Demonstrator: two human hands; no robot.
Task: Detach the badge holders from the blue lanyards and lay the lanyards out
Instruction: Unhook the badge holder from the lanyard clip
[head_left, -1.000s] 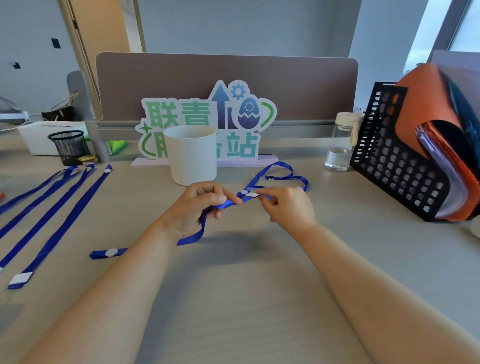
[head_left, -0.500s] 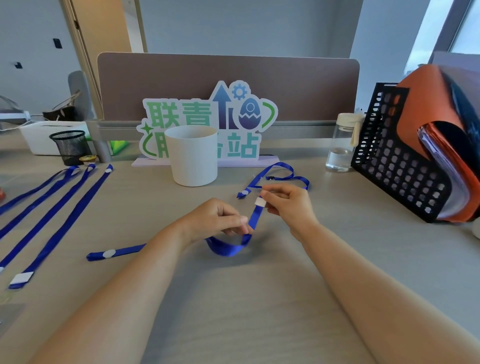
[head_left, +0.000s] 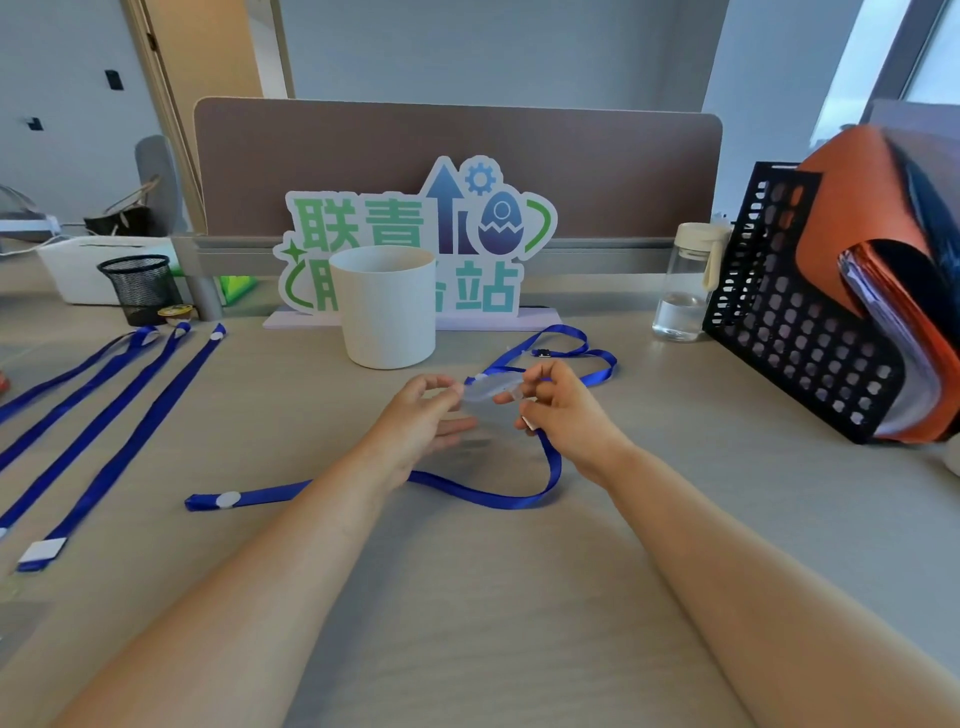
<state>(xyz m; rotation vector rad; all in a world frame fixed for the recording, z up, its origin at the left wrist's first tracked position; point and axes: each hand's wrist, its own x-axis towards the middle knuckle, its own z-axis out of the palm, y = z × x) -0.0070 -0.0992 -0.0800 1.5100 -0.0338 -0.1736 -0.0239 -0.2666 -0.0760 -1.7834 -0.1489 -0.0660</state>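
Note:
A clear badge holder (head_left: 485, 391) hangs blurred just above the desk, between my two hands. My left hand (head_left: 418, 423) pinches its left end with thumb and forefinger, the other fingers loose. My right hand (head_left: 563, 413) touches the holder's right end and grips the white-patched end of a blue lanyard (head_left: 467, 496). That lanyard drops from my right hand and runs left across the desk to a white dot. Its other part loops behind my hands (head_left: 582, 353). Several laid-out lanyards (head_left: 119, 415) lie straight at the left.
A white cup (head_left: 387, 306) stands just behind my hands, in front of a cut-out sign (head_left: 415, 234). A water bottle (head_left: 685, 280) and a black file rack (head_left: 795, 306) with orange folders stand at the right. A mesh pen pot (head_left: 139, 286) is at the far left.
My left hand let go of the lanyard, which now lies slack on the desk. Both hands moved up and back and now hold the clear badge holder between them.

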